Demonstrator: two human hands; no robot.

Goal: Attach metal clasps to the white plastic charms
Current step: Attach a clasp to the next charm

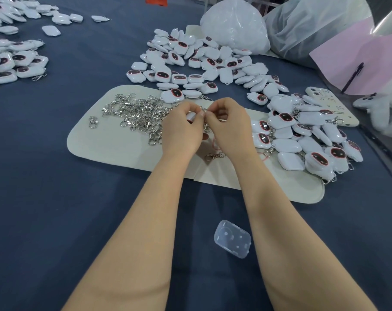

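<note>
Tabletop (55, 158) under dark blue cloth fills nearly everything we see. At its far right edge slump two pale plastic bags (235, 23), with a pink sheet (359, 61) beside them. Before us lies a cream felt mat (114, 144), and both our forearms reach across its near edge.

White charms lie in three piles. The far pile (201, 61) spreads beyond the mat and just overlaps its back edge. The right pile (302, 135) spills over the mat's right end, and several charms there already carry clasps. The left pile (13, 61) sits well apart at the tabletop's left edge. Many charms show a dark, red-rimmed face; others lie blank side up.

On the left half of the mat sprawls a heap of metal clasps (136, 113), tangled and silver, reaching right up to our left hand (181, 131).

Our hands meet above the middle of the mat, knuckles toward us. The left hand's fingers curl round one white charm (190, 117), which shows only as a small patch between finger and thumb. Our right hand (229, 127) pinches a silver clasp (204, 111) between fingertips and thumb, held right against the charm where the two hands touch.

Near us, between the forearms, a clear plastic case (232, 239) rests on the cloth. One loose clasp (214, 156) lies on the mat just below our wrists.
</note>
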